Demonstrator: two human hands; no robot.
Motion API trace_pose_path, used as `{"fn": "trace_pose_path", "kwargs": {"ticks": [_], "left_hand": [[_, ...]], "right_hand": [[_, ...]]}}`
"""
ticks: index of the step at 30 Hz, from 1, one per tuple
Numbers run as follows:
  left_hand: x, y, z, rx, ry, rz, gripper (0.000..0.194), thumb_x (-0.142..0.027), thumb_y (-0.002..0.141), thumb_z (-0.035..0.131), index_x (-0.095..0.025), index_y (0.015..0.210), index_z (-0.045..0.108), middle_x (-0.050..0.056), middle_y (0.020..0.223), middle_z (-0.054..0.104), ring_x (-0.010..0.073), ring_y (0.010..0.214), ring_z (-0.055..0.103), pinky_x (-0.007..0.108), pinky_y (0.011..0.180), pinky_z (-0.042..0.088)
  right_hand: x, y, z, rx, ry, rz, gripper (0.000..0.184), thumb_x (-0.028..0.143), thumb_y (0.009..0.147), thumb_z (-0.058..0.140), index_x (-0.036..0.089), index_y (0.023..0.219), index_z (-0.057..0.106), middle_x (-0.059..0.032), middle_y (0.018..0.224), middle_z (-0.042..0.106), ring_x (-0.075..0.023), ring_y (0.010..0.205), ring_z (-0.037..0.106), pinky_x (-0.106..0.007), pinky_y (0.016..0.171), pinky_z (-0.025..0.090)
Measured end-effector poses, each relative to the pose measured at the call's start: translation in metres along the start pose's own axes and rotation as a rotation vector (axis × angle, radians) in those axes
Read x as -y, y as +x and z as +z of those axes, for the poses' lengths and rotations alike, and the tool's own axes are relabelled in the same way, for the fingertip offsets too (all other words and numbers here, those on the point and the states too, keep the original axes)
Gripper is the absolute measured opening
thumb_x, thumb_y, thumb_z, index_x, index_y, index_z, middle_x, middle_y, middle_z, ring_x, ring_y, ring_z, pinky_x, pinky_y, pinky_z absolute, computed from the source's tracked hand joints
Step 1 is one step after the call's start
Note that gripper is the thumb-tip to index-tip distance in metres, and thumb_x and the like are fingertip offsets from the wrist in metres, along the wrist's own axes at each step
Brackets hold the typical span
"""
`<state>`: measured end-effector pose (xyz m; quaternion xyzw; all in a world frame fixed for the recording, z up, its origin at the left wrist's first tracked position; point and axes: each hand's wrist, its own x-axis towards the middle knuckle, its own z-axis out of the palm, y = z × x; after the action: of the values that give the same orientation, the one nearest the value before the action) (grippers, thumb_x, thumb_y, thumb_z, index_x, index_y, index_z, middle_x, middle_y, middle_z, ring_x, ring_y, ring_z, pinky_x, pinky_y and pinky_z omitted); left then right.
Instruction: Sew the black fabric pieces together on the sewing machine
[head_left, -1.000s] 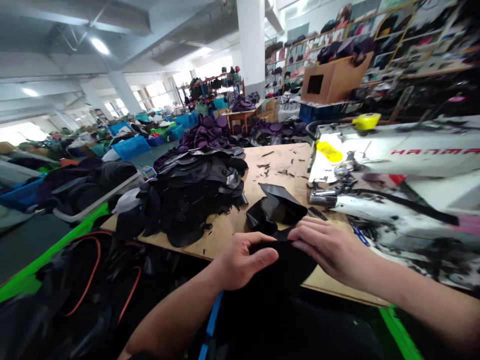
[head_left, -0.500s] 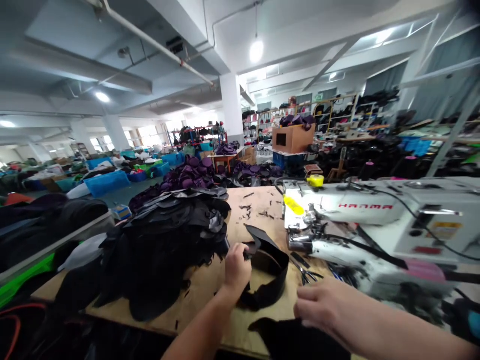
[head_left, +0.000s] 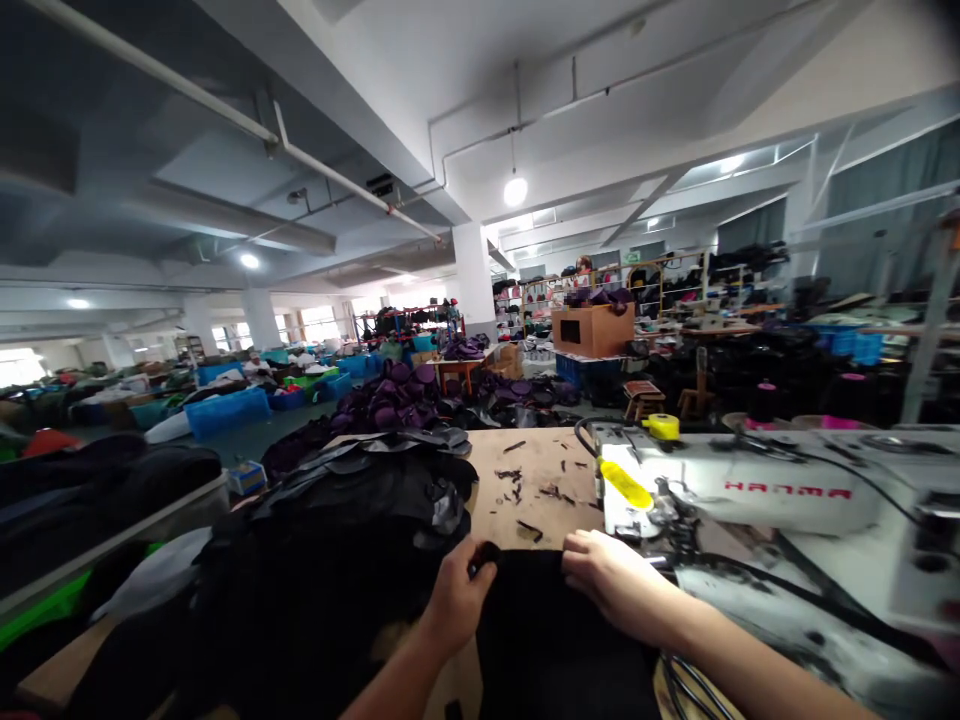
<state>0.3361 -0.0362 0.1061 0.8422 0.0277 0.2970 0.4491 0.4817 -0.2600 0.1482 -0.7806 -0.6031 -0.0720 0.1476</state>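
Observation:
A black fabric panel (head_left: 562,645) is stretched between my two hands, above the wooden table. My left hand (head_left: 459,592) is closed with thumb and fingers pinched at the panel's top left corner, where a dark edge shows between them. At the top right, my right hand (head_left: 604,572) has its fingers bent over the panel's upper edge, gripping it. The lower part of the panel runs out of view. Right beside my right hand stands a white sewing machine (head_left: 787,490) with red lettering and a yellow part on its head.
A large pile of black cut pieces (head_left: 300,570) covers the table's left side. Dark scraps (head_left: 512,487) lie on the wooden tabletop (head_left: 491,520) ahead. Beyond are heaped purple items (head_left: 390,395), a cardboard box (head_left: 594,332) and blue bins (head_left: 227,408).
My right hand has moved up and left, bringing the black panel up from the table's front. My left hand has stayed near its place. The view has tilted upward; the curved black strip is no longer visible.

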Motion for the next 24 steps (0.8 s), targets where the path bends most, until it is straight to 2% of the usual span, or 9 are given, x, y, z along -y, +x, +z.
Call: {"fn": "trace_pose_path", "kwargs": {"ticks": [3,5,6,9,14,17,19,22,24], "left_hand": [[-0.008,0.006,0.0,0.016,-0.016,0.121,0.028,-0.01,0.086,0.049,-0.019,0.106,0.064,0.006,0.105,0.068,0.0188,0.101,0.064,0.032,0.095,0.049],[-0.017,0.011,0.0,0.098,0.034,0.219,0.018,-0.013,0.086,0.052,-0.019,0.096,0.066,0.006,0.105,0.069,0.0198,0.104,0.064,0.033,0.097,0.048],[-0.021,0.013,0.0,0.122,0.072,0.219,0.014,-0.018,0.086,0.058,-0.019,0.097,0.066,0.007,0.105,0.069,0.0206,0.103,0.064,0.033,0.096,0.049],[-0.03,0.018,0.003,0.173,0.19,0.099,0.033,-0.026,0.078,0.073,-0.02,0.11,0.067,0.007,0.109,0.07,0.0222,0.099,0.065,0.032,0.088,0.051],[-0.034,0.017,0.011,0.193,0.166,-0.052,0.018,-0.026,0.084,0.069,-0.02,0.1,0.073,0.002,0.094,0.075,0.0192,0.087,0.068,0.029,0.083,0.051],[-0.034,0.017,0.013,0.176,0.101,-0.075,0.015,-0.029,0.083,0.072,-0.018,0.092,0.075,0.002,0.089,0.076,0.0192,0.083,0.069,0.028,0.08,0.052],[-0.034,0.016,0.015,0.178,0.099,-0.07,0.014,-0.03,0.084,0.072,-0.018,0.09,0.076,0.002,0.087,0.076,0.0196,0.082,0.07,0.029,0.08,0.052],[-0.035,0.014,0.017,0.167,0.117,-0.05,0.018,-0.028,0.086,0.069,-0.02,0.101,0.077,0.003,0.097,0.078,0.0216,0.09,0.072,0.032,0.088,0.054],[-0.036,0.013,0.019,0.176,0.144,-0.025,0.021,-0.025,0.088,0.066,-0.022,0.107,0.076,0.004,0.104,0.078,0.0222,0.097,0.072,0.033,0.093,0.054]], "right_hand": [[0.006,-0.003,0.001,-0.015,-0.005,-0.008,0.027,0.021,0.099,0.043,0.018,0.084,0.065,-0.0094,0.09,0.066,-0.0219,0.083,0.061,-0.032,0.077,0.044],[0.008,-0.006,0.001,-0.029,-0.035,-0.005,0.03,0.025,0.101,0.041,0.018,0.085,0.065,-0.0098,0.087,0.066,-0.0227,0.082,0.061,-0.033,0.076,0.044],[0.008,-0.007,0.002,-0.039,-0.045,0.0,0.032,0.028,0.102,0.04,0.018,0.086,0.066,-0.0097,0.086,0.065,-0.0228,0.08,0.061,-0.034,0.075,0.044],[0.002,-0.016,0.003,-0.085,-0.056,0.031,0.033,0.033,0.103,0.04,0.019,0.088,0.066,-0.0086,0.083,0.064,-0.0225,0.078,0.06,-0.033,0.073,0.043],[-0.004,-0.032,0.006,-0.162,0.003,0.115,0.028,0.037,0.101,0.044,0.021,0.088,0.063,-0.0064,0.082,0.065,-0.0218,0.077,0.061,-0.032,0.071,0.045],[-0.005,-0.038,0.008,-0.185,0.073,0.203,0.027,0.04,0.1,0.047,0.022,0.088,0.062,-0.0059,0.081,0.067,-0.0216,0.074,0.064,-0.032,0.069,0.047],[-0.005,-0.04,0.01,-0.216,0.125,0.251,0.023,0.041,0.098,0.05,0.021,0.098,0.062,-0.0071,0.086,0.071,-0.0226,0.078,0.067,-0.033,0.07,0.049],[-0.007,-0.041,0.013,-0.265,0.187,0.297,0.032,0.039,0.096,0.054,0.021,0.121,0.06,-0.0079,0.096,0.075,-0.0237,0.087,0.071,-0.034,0.075,0.053],[-0.01,-0.04,0.014,-0.269,0.189,0.286,0.034,0.039,0.095,0.055,0.023,0.124,0.062,-0.0066,0.096,0.076,-0.0238,0.087,0.072,-0.034,0.077,0.054]]}}
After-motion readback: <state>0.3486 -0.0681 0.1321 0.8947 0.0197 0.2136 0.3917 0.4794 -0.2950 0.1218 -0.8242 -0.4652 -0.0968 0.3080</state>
